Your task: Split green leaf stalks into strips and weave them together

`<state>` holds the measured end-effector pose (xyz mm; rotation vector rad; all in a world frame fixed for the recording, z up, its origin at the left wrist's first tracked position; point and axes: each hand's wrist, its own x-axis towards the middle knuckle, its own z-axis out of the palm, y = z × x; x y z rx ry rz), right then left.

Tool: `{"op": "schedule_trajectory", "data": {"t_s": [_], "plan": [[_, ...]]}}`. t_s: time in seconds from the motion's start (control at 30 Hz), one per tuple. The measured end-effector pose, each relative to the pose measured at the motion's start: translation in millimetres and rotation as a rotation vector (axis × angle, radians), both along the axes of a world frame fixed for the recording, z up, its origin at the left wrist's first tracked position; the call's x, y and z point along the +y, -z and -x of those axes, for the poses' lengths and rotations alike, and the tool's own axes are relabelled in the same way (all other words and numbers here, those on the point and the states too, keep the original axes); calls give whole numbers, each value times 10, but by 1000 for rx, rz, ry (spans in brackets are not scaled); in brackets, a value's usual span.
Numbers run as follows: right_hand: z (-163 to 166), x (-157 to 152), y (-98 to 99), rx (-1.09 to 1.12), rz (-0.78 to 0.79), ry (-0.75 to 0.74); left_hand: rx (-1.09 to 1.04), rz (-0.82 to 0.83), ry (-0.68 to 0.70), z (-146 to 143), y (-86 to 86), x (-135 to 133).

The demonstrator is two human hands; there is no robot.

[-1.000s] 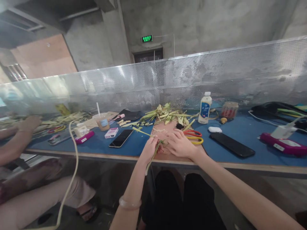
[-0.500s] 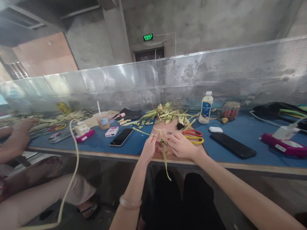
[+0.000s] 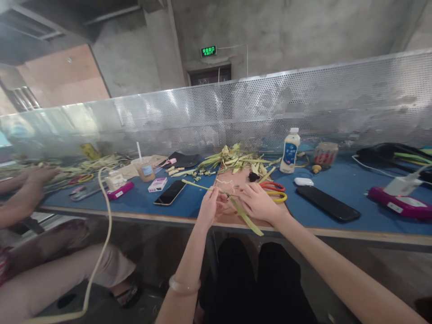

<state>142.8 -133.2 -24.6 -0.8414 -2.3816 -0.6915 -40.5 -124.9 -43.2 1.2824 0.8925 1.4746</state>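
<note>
My left hand (image 3: 210, 207) and my right hand (image 3: 258, 202) meet over a brown board (image 3: 236, 180) at the table's near edge. Both pinch a bundle of green leaf strips (image 3: 245, 217). One long strip trails down and right past the table edge, and a thin pale strip sticks out to the upper left. My left wrist wears a pale bangle (image 3: 184, 285). Scissors with red and yellow handles (image 3: 274, 190) lie just beyond my right hand.
A heap of leaf scraps (image 3: 232, 161), a white bottle (image 3: 289, 150), two dark phones (image 3: 170, 193) (image 3: 326, 203), a drink cup (image 3: 145, 170) and pink devices (image 3: 398, 201) sit on the blue table (image 3: 337, 180). A perforated metal screen (image 3: 303, 103) backs it. Another person's arm (image 3: 23, 193) works at the left.
The long green strip swung from hanging down on my left, under my hands, to pointing down and right. My hands stayed together and rose slightly.
</note>
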Motion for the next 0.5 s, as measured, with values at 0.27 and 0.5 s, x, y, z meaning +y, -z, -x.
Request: {"op": "schedule_trajectory", "data": {"t_s": [0.27,0.5], "plan": [[17,19,29,103,28,112,80,115,140,1,-64,-26],[36,-124,-13,272,-72,251,-97,124,186,36,-5,19]]}}
